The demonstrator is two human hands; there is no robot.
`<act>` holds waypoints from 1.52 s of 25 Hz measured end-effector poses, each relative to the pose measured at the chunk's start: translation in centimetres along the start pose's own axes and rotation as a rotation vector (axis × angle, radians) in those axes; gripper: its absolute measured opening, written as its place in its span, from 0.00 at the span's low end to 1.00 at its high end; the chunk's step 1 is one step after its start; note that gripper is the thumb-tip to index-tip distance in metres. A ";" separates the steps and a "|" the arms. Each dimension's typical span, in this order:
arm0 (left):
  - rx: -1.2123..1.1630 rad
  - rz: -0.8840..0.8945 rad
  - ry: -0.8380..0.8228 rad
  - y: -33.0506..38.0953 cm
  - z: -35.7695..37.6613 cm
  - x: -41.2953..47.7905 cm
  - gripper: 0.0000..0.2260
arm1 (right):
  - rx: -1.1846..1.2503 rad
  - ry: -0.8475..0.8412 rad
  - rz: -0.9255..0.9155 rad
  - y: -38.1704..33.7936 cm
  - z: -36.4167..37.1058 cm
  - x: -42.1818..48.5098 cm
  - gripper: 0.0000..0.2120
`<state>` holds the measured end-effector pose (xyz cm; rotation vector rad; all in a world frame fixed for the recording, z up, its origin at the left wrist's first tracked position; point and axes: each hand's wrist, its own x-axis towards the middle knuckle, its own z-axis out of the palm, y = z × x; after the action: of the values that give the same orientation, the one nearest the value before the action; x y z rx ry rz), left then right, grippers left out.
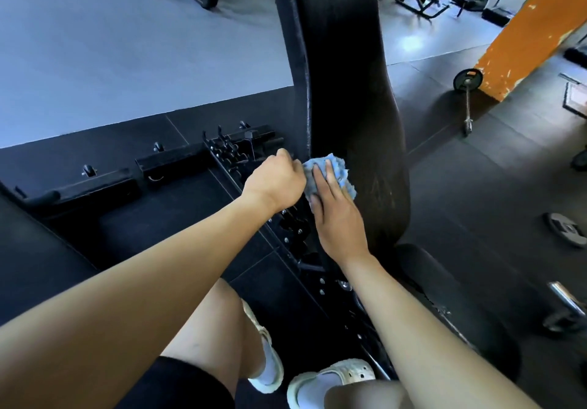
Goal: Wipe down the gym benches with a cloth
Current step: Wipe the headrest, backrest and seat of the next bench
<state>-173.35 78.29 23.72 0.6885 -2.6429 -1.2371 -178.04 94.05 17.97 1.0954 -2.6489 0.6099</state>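
A crumpled blue fluffy cloth (340, 172) lies against the left edge of the long black padded bench surface (349, 91), low on its inclined pad. The right hand (338, 218) presses it flat with straight fingers. The left hand (275, 183), fingers curled, pinches the cloth's left corner.

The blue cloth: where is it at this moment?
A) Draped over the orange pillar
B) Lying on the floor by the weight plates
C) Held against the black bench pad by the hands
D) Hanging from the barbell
C: the blue cloth sits against the black bench pad, with the right hand laid flat over it and the left hand gripping its edge.
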 end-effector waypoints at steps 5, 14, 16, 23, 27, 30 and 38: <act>-0.068 -0.037 0.033 1.7 0.7 0.9 0.17 | 0.027 0.001 0.151 1.7 -1.1 6.6 0.29; 0.060 0.044 0.041 3.3 1.2 1.9 0.14 | 0.092 0.063 0.345 0.4 0.9 5.2 0.28; 0.098 0.071 0.041 3.3 1.5 1.9 0.10 | 0.104 0.071 0.153 -0.1 0.5 3.5 0.27; 0.314 0.185 0.163 2.7 2.3 1.9 0.06 | -0.063 -0.148 0.378 7.1 -2.6 7.8 0.29; 0.435 0.188 0.166 3.2 2.3 2.0 0.06 | 0.010 -0.102 0.495 3.5 -2.2 8.2 0.30; 0.551 0.186 0.143 4.0 2.2 2.1 0.08 | -0.068 -0.021 0.204 1.6 -0.5 5.5 0.29; 0.742 0.259 0.123 4.0 1.3 2.3 0.11 | -0.093 -0.338 0.707 8.7 -3.9 11.1 0.33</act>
<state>-177.19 80.34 25.72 0.4493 -2.9290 -0.1164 -191.87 94.46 22.69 0.2115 -3.3187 0.4231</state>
